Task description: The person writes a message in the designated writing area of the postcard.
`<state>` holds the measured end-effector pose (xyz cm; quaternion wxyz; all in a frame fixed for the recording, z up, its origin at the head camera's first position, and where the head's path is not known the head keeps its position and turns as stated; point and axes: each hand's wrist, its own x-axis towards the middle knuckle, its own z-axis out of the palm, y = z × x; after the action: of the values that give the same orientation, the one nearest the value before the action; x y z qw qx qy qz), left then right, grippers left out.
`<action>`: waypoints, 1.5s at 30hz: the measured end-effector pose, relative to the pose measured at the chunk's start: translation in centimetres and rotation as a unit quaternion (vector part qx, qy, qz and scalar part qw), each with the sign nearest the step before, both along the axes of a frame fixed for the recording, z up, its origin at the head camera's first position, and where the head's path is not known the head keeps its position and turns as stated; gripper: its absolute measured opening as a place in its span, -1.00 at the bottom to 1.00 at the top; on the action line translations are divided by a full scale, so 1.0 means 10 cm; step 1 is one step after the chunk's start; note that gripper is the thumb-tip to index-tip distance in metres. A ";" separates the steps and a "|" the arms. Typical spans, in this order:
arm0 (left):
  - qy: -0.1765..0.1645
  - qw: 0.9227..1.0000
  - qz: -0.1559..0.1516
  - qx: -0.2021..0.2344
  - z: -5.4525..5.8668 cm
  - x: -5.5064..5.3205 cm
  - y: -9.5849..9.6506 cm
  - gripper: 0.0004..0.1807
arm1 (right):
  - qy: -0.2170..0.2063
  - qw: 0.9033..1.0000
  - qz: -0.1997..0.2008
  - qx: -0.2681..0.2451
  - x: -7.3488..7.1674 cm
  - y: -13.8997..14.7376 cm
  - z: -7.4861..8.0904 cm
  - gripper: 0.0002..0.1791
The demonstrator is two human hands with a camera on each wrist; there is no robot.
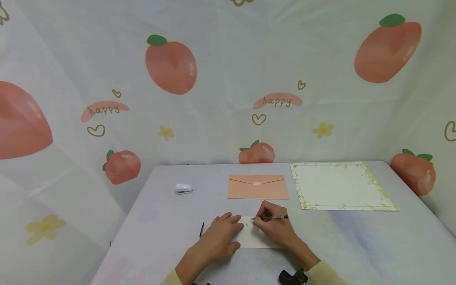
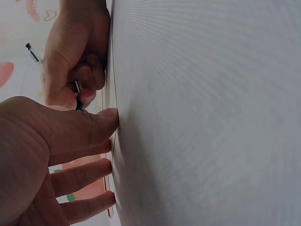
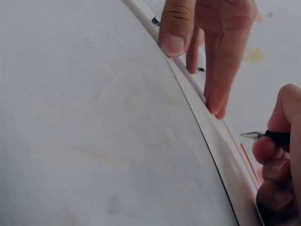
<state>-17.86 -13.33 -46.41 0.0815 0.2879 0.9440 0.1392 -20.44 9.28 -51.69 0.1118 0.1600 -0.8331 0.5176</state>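
Note:
A small cream sheet of paper [image 1: 254, 240] lies on the table with a few short dark marks near its upper left. My right hand [image 1: 276, 225] pinches a pen [image 1: 279, 217] between thumb and fingers, its tip over the upper part of that sheet. In the right wrist view the pen's metal point [image 3: 249, 134] shows just above the paper. My left hand [image 1: 220, 235] rests with fairly straight, spread fingers on the sheet's left edge. Its thumb [image 2: 106, 121] touches the near edge in the left wrist view.
Behind the hands lies a peach envelope [image 1: 257, 192], flap side up. Farther right is a large sheet with a floral border [image 1: 342, 186]. A white stapler [image 1: 183, 189] sits at the back left, and a thin dark object [image 1: 202, 229] lies just left of my left hand.

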 end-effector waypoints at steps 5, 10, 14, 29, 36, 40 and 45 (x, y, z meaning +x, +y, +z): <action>-0.005 1.000 0.006 0.000 0.00 0.02 0.00 -0.46 | -0.021 1.000 0.015 0.003 0.00 0.05 0.01 -0.71; -0.009 1.000 0.009 -0.002 0.00 0.02 0.00 -0.46 | -0.023 0.999 0.036 0.012 -0.01 0.08 -0.02 -0.71; -0.006 1.000 0.007 -0.004 -0.01 0.02 0.00 -0.46 | -0.009 0.999 0.047 0.019 -0.02 0.07 -0.04 -0.70; -0.020 1.000 0.016 -0.007 -0.02 -0.01 0.00 -0.45 | 0.004 0.997 0.057 0.051 -0.02 0.06 -0.01 -0.72; -0.021 1.000 0.015 -0.013 -0.02 -0.02 0.01 -0.45 | 0.007 0.996 0.066 0.053 -0.03 0.07 -0.02 -0.74; -0.025 1.000 0.015 -0.012 -0.03 -0.02 0.00 -0.45 | 0.008 0.996 0.072 0.053 -0.03 0.08 -0.02 -0.77; -0.018 1.000 0.013 -0.005 -0.04 -0.01 0.00 -0.45 | 0.014 0.997 0.064 0.042 -0.02 0.08 -0.03 -0.75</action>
<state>-17.95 -13.30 -46.79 0.0982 0.2721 0.9468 0.1411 -20.67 10.05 -52.01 0.0831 0.2250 -0.8406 0.4856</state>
